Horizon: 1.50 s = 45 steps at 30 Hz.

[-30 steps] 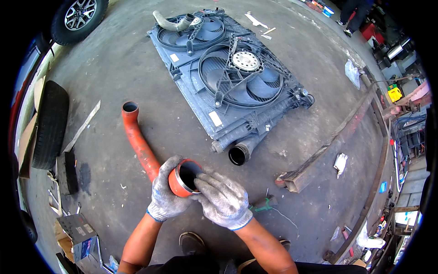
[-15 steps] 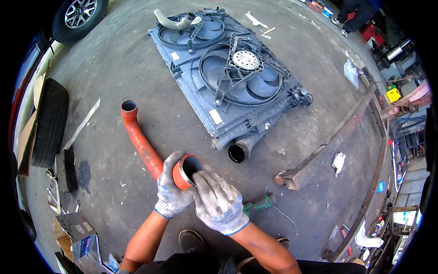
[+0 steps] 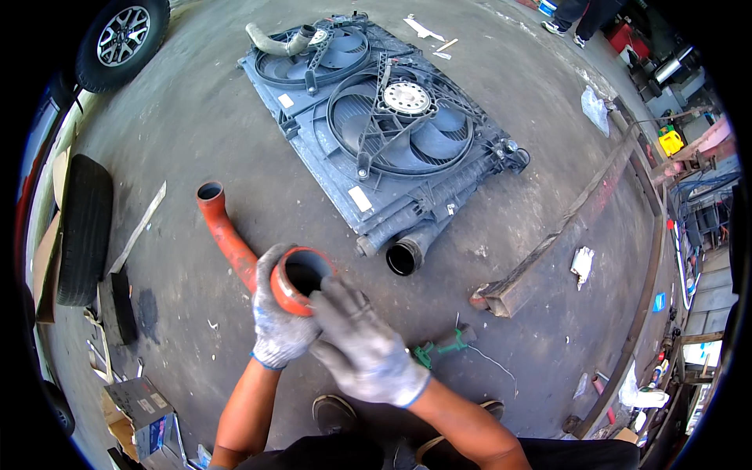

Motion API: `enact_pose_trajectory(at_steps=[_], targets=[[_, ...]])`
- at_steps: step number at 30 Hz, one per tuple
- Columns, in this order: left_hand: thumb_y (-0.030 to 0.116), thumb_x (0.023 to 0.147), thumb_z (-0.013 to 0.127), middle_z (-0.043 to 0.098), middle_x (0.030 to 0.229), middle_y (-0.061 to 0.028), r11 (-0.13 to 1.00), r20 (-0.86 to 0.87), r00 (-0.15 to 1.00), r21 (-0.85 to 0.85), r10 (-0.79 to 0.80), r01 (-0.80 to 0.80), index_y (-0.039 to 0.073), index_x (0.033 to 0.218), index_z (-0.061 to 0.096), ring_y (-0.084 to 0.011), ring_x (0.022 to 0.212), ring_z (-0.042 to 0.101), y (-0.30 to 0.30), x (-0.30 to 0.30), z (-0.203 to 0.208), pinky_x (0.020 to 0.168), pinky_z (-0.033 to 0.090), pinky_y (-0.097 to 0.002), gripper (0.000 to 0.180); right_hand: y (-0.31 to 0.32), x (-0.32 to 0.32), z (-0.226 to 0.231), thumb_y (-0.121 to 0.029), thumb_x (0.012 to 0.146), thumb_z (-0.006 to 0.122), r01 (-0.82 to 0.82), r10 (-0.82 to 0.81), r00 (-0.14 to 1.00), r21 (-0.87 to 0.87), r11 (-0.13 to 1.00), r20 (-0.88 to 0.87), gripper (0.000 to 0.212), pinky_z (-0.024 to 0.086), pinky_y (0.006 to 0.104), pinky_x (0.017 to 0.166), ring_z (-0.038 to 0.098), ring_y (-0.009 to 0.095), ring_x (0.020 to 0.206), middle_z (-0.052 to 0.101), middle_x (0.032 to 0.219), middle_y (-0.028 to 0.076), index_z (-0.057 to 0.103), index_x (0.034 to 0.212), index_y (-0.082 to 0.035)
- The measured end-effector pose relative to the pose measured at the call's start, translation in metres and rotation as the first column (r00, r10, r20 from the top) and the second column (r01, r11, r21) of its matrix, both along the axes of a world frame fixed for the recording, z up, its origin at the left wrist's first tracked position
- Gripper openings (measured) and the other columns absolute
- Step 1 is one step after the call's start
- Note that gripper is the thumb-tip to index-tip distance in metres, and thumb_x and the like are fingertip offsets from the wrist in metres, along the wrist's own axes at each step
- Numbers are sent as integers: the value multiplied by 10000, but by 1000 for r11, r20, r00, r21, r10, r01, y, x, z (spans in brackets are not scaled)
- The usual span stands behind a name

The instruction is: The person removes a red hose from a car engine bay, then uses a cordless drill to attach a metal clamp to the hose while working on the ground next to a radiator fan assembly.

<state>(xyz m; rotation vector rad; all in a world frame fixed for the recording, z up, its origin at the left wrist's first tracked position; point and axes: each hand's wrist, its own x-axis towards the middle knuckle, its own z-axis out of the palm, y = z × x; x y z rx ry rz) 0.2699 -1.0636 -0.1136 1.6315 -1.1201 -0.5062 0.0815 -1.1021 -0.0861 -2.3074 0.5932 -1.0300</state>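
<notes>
A curved orange-red hose point(image 3: 233, 240) is held up by its near end, its wide round mouth turned toward me. Gloved fingers of my left hand point(image 3: 280, 327) wrap around that end from the left side. My right hand point(image 3: 368, 345), also in a grey-white knit glove, is at the right edge of the mouth. Its fingers are stretched out and somewhat blurred, with the tips at the rim; whether they press on it I cannot tell. The hose's far end opens upward at the left. Beyond it lies a radiator assembly point(image 3: 356, 160) with two fans and a black pipe opening point(image 3: 404, 257).
A grey pipe point(image 3: 274, 41) rests on the radiator's far end. Green tool point(image 3: 440, 347) with a wire lies near my right forearm. To the right is a rusty metal frame point(image 3: 548, 258); a tire point(image 3: 86, 231) and box point(image 3: 145, 411) stand left. Someone's legs point(image 3: 576, 16) show far right.
The held hose end has shifted left and its mouth tilts more upward. My right hand has moved slightly left and its fingers have straightened at the rim. The view has shifted slightly.
</notes>
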Motion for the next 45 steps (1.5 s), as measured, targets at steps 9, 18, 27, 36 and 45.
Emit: enact_pose_trajectory(at_steps=[9, 18, 27, 36, 45], targets=[[58, 652, 1005, 773, 1192, -70, 947, -39, 997, 318, 59, -44, 57, 1422, 604, -231, 1068, 772, 23, 44, 42, 984, 630, -415, 869, -38, -18, -9, -364, 946, 992, -105, -53, 977, 684, 722, 206, 1040, 562, 485, 1189, 679, 349, 1475, 667, 1582, 270, 444, 1738, 29], [455, 710, 1102, 729, 1315, -125, 977, 4, 1000, 213, -29, 27, 15, 1491, 599, -283, 1179, 752, 38, 39, 8, 1055, 608, -450, 1027, -45, 25, 14, -564, 974, 909, -146, 149, 989, 409, 901, 23, 638, 632, 535, 933, 781, 438, 1080, 780, 1188, 205, 708, 1289, -46], [314, 656, 1102, 729, 1351, -150, 980, 93, 987, 160, -133, 117, 12, 1487, 612, -315, 1202, 760, 44, 25, 4, 1083, 610, -462, 1010, -32, 12, -5, -460, 1000, 932, -168, 84, 982, 573, 802, 171, 475, 593, 399, 750, 705, 226, 812, 730, 933, 90, 726, 1105, -46], [235, 684, 1067, 790, 1283, -182, 947, 111, 949, 169, -295, 274, 29, 1438, 637, -353, 1126, 823, 69, 22, -6, 1004, 655, -473, 892, -7, -6, -15, -188, 1126, 726, -278, -20, 960, 960, 43, 279, 283, 386, 286, 577, 486, 32, 691, 562, 762, -41, 648, 888, -56], [250, 645, 1064, 794, 1349, -183, 928, 111, 949, 269, -296, 258, 50, 1508, 629, -398, 1191, 816, 83, 25, -7, 1061, 644, -489, 987, -57, -30, -1, -10, 870, 807, 110, -124, 991, -224, 968, -52, 177, 676, 457, 767, 773, 373, 828, 747, 939, 154, 740, 1030, -45]])
